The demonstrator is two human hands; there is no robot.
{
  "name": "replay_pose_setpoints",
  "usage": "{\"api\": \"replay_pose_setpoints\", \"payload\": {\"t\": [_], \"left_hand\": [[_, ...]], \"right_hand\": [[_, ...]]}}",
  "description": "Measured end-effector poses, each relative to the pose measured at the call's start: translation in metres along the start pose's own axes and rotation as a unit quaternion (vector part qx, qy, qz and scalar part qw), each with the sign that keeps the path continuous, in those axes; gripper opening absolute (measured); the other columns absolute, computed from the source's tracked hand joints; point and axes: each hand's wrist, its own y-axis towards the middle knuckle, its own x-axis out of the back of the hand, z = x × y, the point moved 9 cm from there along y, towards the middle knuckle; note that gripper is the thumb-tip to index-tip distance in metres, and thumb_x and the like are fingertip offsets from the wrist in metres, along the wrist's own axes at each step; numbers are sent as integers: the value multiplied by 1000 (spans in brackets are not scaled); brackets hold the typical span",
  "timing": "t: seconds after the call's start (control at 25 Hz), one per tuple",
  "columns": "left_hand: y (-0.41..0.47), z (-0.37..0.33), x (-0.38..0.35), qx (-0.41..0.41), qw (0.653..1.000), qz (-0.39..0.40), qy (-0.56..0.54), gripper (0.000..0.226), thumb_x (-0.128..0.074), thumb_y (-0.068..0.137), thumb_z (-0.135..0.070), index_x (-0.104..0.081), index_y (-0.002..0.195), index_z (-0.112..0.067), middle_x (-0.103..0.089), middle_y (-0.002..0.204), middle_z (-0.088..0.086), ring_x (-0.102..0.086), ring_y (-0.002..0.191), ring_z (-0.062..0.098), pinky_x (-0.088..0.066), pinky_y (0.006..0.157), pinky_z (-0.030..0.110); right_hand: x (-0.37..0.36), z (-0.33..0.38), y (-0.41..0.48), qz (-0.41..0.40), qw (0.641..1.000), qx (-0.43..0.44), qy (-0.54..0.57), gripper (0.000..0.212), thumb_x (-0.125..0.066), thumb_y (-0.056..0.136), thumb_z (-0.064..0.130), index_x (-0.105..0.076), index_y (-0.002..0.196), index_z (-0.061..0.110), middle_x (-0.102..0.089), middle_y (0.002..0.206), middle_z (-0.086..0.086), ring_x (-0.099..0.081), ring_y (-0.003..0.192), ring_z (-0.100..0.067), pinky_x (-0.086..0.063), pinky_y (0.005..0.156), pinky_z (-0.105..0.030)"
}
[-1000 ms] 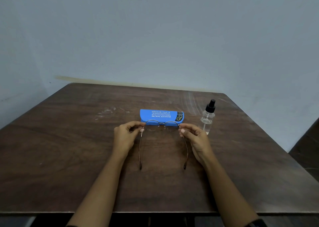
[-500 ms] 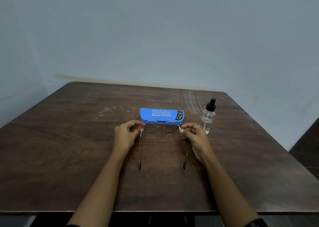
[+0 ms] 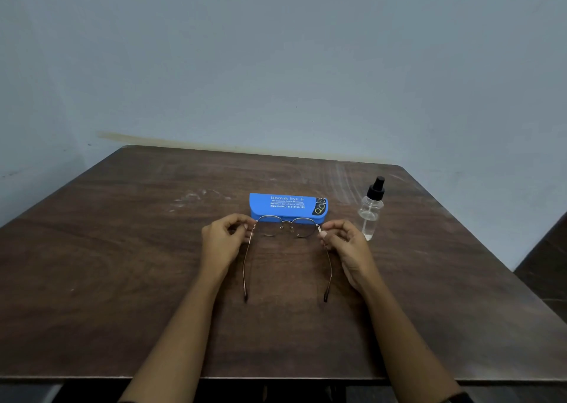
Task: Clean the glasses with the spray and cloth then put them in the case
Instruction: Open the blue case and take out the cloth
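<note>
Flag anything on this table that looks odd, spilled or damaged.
Nothing spilled or broken: the spray bottle stands upright, the blue case lies shut, the left hand and right hand pinch the glasses. Only oddities: pale scuffs on the table, no cloth in view.

On a dark wooden table [image 3: 122, 264], the left hand [image 3: 222, 243] and right hand [image 3: 348, 246] pinch the hinge corners of round thin metal-framed glasses [image 3: 287, 227]. Just beyond the fingertips lies a closed blue glasses case [image 3: 288, 205]; right of the right fingers stands a clear black-capped spray bottle [image 3: 372, 211].
</note>
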Motion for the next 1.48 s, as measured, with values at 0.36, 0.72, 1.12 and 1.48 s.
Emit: {"api": "replay_pose_setpoints", "payload": {"t": [0.36, 0.72, 1.12, 1.48], "left_hand": [[13, -4, 20, -59, 993, -94, 32, 25, -57, 82, 2, -66, 103, -6, -68, 105, 12, -61, 87, 16, -43, 78, 17], [55, 17, -20, 7, 995, 82, 53, 54, -65, 79, -3, -49, 130, -9, -53, 133, 13, -49, 122, 22, -34, 99, 23], [74, 21, -37, 10, 994, 103, 20, 53, -64, 78, 3, -50, 128, -6, -54, 132, 15, -52, 112, 14, -38, 93, 17], [89, 17, -49, -44, 985, 130, 100, 72, -76, 68, -5, -45, 133, -10, -48, 136, 9, -43, 116, 10, -30, 94, 13]], "right_hand": [[10, 31, -2, -101, 962, 175, -184, 22, -48, 89, -2, -62, 100, 10, -63, 98, 1, -56, 91, -7, -41, 81, -6], [-12, 26, 35, 1, 949, 168, -267, 45, -41, 86, -15, -54, 122, 7, -43, 140, -8, -37, 130, -16, -27, 105, -15], [-17, -5, 73, 43, 982, 66, -172, 48, -60, 79, -8, -58, 119, 17, -46, 140, -1, -39, 132, -18, -32, 111, -45], [-30, 3, 101, 63, 937, 124, -321, 35, -70, 78, 19, -65, 111, 25, -54, 133, 5, -32, 128, -24, -23, 108, -31]]}}
